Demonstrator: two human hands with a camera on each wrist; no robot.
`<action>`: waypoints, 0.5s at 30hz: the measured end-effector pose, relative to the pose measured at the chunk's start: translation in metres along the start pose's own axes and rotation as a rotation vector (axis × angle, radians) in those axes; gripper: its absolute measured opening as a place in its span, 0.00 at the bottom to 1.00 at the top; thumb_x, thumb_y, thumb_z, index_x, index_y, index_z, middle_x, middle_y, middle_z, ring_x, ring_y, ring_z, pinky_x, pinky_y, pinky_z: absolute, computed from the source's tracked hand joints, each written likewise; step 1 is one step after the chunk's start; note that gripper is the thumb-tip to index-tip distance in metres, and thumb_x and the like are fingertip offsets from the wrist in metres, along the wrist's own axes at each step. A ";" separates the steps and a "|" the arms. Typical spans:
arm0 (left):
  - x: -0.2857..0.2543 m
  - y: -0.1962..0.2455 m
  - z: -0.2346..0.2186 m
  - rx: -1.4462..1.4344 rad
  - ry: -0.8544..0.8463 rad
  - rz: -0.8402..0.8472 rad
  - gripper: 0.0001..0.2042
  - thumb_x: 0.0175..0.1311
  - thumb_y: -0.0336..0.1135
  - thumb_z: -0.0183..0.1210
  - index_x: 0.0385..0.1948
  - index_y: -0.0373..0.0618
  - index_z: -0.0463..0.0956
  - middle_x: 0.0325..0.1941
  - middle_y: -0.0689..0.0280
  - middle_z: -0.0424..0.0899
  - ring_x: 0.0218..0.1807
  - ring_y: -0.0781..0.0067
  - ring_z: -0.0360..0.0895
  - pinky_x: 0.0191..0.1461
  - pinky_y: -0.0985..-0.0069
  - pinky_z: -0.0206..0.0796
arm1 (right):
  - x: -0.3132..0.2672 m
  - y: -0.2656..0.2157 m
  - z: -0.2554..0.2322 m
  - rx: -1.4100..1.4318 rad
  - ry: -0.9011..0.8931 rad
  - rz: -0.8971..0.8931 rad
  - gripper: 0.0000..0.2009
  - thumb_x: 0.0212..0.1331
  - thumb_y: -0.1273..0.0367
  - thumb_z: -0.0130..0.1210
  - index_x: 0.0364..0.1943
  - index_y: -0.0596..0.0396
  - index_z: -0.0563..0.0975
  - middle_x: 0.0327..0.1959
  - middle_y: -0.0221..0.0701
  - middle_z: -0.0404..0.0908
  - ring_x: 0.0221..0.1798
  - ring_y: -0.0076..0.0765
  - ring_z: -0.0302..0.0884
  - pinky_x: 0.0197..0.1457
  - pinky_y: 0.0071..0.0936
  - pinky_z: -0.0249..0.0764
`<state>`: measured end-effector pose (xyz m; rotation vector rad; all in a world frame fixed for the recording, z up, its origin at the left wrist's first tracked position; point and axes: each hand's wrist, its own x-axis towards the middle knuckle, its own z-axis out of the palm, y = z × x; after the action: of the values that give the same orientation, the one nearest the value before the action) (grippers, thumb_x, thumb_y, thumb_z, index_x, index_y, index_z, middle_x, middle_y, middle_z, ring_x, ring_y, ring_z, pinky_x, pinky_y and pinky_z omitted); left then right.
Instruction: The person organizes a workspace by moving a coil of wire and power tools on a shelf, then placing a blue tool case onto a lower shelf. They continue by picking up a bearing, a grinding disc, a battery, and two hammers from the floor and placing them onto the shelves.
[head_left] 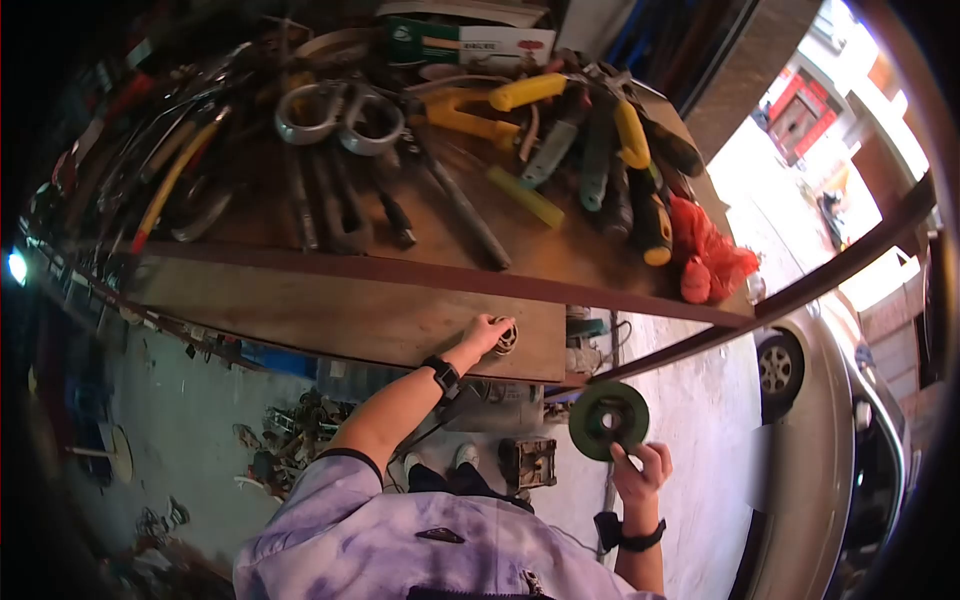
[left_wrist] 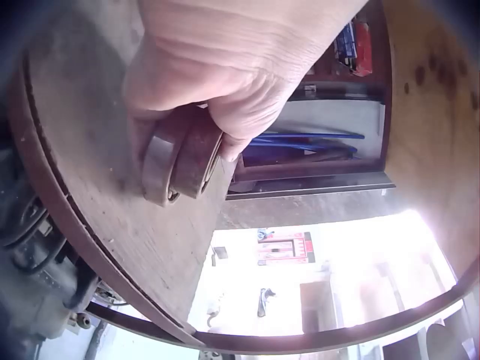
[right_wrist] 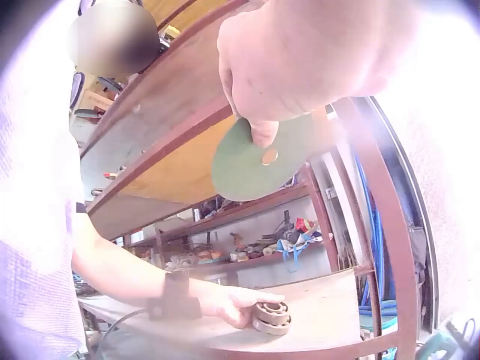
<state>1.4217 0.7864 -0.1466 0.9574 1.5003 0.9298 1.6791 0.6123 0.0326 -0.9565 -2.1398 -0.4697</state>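
Observation:
On the lower wooden shelf [head_left: 400, 310], my left hand [head_left: 483, 335] grips two bearings [right_wrist: 271, 319], stacked one on the other near the shelf's right end. Up close in the left wrist view, the bearings [left_wrist: 182, 161] show as two brownish metal rings, slightly offset, with thumb and fingers around them. Off to the right, clear of the shelf, my right hand [head_left: 642, 475] pinches a flat green grinding disc [head_left: 585, 410] with a round centre hole. Its thumb lies over the disc [right_wrist: 240, 169] beside the hole, in the right wrist view.
Above, the upper shelf [head_left: 440, 240] carries pliers, screwdrivers, several wrenches and a red plastic bag [head_left: 705, 255]. A dark red metal post [head_left: 830, 260] slants along the right. A parked car [head_left: 810, 440] stands beyond it; a dark crate [head_left: 528, 462] sits on the floor.

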 end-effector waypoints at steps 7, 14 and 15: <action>-0.001 -0.004 0.003 0.661 0.249 0.281 0.24 0.45 0.56 0.55 0.30 0.41 0.75 0.43 0.50 0.71 0.45 0.56 0.70 0.45 0.67 0.64 | 0.016 -0.002 -0.012 0.070 0.062 0.007 0.09 0.29 0.80 0.61 0.18 0.53 0.75 0.24 0.28 0.67 0.21 0.34 0.64 0.20 0.26 0.61; -0.018 0.005 -0.021 0.648 0.310 0.222 0.24 0.46 0.55 0.54 0.34 0.41 0.75 0.45 0.52 0.67 0.52 0.53 0.59 0.56 0.64 0.52 | 0.055 -0.021 0.002 0.215 0.114 -0.117 0.10 0.33 0.81 0.58 0.24 0.53 0.77 0.26 0.31 0.67 0.24 0.37 0.66 0.23 0.28 0.62; -0.024 0.003 -0.019 0.617 0.398 0.271 0.21 0.47 0.52 0.56 0.33 0.42 0.75 0.46 0.53 0.66 0.54 0.54 0.56 0.56 0.64 0.51 | 0.064 -0.028 0.003 0.239 0.137 -0.153 0.11 0.29 0.81 0.60 0.21 0.52 0.77 0.24 0.30 0.65 0.25 0.37 0.64 0.23 0.27 0.60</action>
<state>1.4056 0.7638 -0.1330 1.5106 2.0975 0.8951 1.6274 0.6265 0.0775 -0.6142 -2.0963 -0.3335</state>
